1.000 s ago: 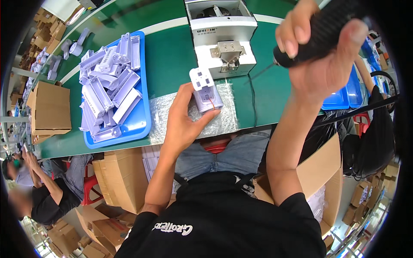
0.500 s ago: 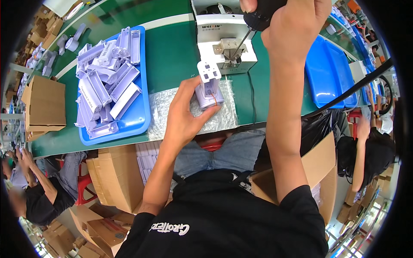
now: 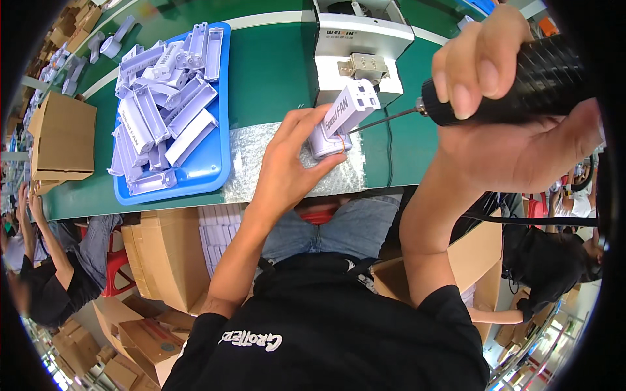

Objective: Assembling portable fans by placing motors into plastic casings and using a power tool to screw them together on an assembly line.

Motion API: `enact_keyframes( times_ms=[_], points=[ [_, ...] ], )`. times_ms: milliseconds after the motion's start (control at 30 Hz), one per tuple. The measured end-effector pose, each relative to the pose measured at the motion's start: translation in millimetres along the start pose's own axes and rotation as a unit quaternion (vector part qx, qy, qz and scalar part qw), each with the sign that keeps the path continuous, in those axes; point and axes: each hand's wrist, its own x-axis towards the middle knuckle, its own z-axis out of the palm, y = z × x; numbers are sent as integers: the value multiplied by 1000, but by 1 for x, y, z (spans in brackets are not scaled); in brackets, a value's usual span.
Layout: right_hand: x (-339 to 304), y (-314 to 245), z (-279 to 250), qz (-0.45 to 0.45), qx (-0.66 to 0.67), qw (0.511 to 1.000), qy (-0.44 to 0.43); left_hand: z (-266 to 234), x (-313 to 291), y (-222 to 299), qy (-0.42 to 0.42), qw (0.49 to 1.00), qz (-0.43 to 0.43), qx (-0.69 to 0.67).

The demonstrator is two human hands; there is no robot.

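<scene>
My left hand (image 3: 285, 158) grips a white plastic fan housing (image 3: 347, 112) by its round base, on a clear plastic sheet (image 3: 261, 140). The hollow arm of the housing leans up and right, and a thin orange wire loops out at the base. My right hand (image 3: 505, 155) is wrapped round a black electric screwdriver (image 3: 518, 81) held nearly level. Its long bit points left, with the tip at the housing's right side; whether it sits in a screw, I cannot tell.
Behind the housing stands a white screw feeder (image 3: 358, 42). To the left, a blue tray (image 3: 207, 173) carries several white housing pieces (image 3: 143, 124) beside a cardboard box (image 3: 65, 137). Open cartons (image 3: 173, 260) stand below the table edge. Other people sit at both sides.
The screwdriver has swung from the screw feeder, bit pointing down, to nearly level at the housing's right side. My left hand has tilted the housing to the right.
</scene>
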Motion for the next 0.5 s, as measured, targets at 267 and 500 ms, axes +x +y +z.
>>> enact_keyframes(
  times_ms=[267, 500],
  points=[
    [-5, 11, 11, 11, 47, 998, -35, 1, -1, 0, 3, 1000, -1, 14],
    [-11, 15, 4, 21, 84, 994, -62, 1, -1, -1, 3, 1000, 0, 17]
  ],
)
